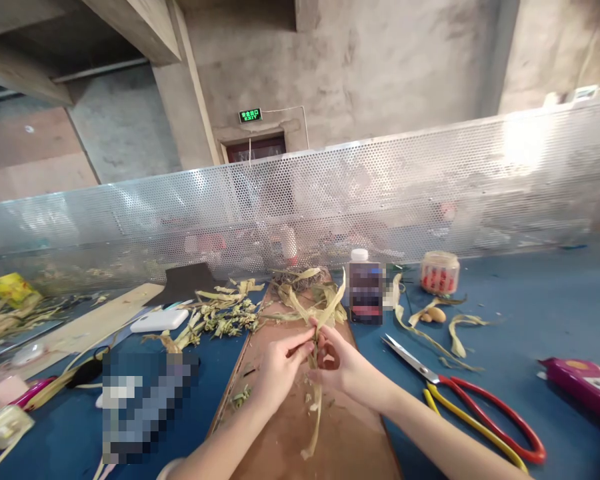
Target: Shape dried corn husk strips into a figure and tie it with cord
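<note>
Both my hands meet over a brown board (350, 440), pinching a pale, dried leaf strip (333, 303) that looks like corn husk. My left hand (285, 360) has thumb and forefinger closed on it from the left. From the right, my right hand (343, 363) closes its fingers on the same strip, close to the other fingertips. One end of the strip rises above the fingers, and a tail hangs below toward the board. The exact point of the pinch is partly hidden by the fingers. More dried strips (300, 280) lie heaped at the far end of the board.
Red-and-yellow-handled scissors (430, 377) lie open at right. Behind them stand a clear jar (439, 272) and a white-capped bottle (365, 293). A purple packet (585, 387) is far right. Knotted plant pieces (230, 313) and a white power bank-like box (159, 321) lie left. A perforated metal screen (405, 180) crosses behind.
</note>
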The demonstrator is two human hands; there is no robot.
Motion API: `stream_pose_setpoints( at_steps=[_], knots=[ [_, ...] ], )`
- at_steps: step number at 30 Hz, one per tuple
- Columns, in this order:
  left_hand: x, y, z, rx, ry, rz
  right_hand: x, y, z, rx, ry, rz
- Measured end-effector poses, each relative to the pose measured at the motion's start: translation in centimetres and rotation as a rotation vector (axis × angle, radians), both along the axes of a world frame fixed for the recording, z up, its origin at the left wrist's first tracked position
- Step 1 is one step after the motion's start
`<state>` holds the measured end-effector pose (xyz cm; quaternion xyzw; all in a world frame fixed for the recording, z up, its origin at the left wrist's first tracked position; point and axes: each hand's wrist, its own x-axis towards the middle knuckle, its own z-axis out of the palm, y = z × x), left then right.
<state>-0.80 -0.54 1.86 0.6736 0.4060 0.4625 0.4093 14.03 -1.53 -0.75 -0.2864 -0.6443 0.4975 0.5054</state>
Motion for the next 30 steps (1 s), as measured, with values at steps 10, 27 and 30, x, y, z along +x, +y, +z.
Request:
stream_pose_setpoints(
  at_steps=[10,27,30],
  knots=[
    [0.4,-0.6,0.6,-0.051,-0.179,-0.016,0.1,0.0,0.2,-0.047,0.091,0.043],
    [0.3,-0.1,0.0,-0.125,-0.286,0.126,-0.4,-0.2,0.4,-0.049,0.246,0.033],
    [0.3,0.1,-0.1,-0.183,-0.281,0.087,-0.3,-0.1,0.4,-0.080,0.209,0.026]
  ],
)
